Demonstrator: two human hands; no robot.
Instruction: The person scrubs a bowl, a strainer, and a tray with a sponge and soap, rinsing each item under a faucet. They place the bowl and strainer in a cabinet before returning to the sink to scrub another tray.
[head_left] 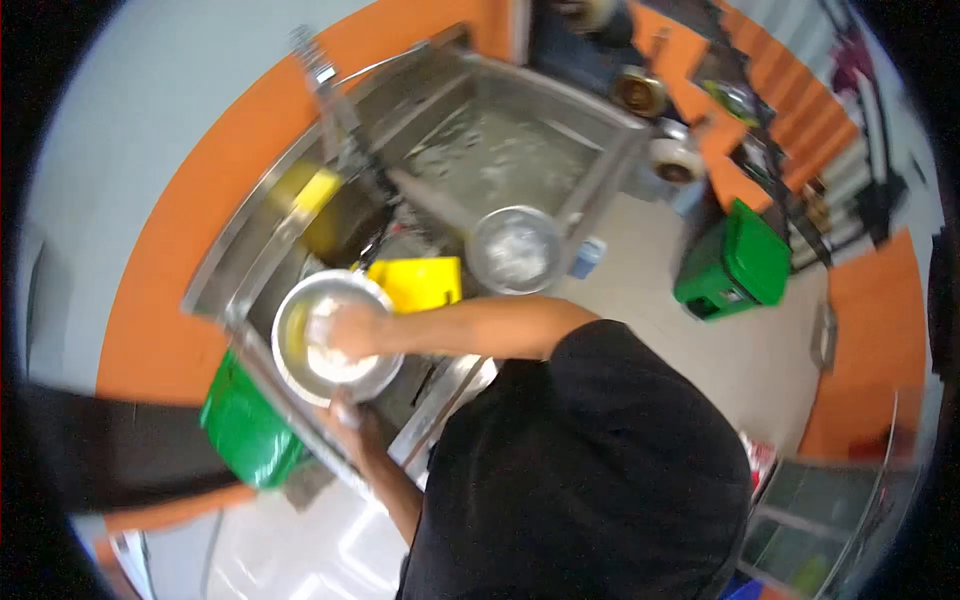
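A round, silvery metal pot (pixel 385 375) sits at the near end of the steel sink unit, with whitish, foamy-looking stuff inside. My right hand (pixel 358 332) reaches down into it; motion smears the fingers, and a pale patch by them cannot be made out. At the lower rim, my left hand (pixel 346 415) grips the pot from outside. Beside the pot lies a flat yellow thing (pixel 420 283). Another round metal bowl (pixel 482 252), holding whitish contents, stands farther right near the sink's edge.
Cloudy water fills the large sink basin (pixel 500 150). A blurred tap (pixel 335 95) and a yellow container (pixel 318 195) are along the back. Green bins stand left (pixel 245 425) and right (pixel 735 265). A small blue container (pixel 588 257) is beside the sink.
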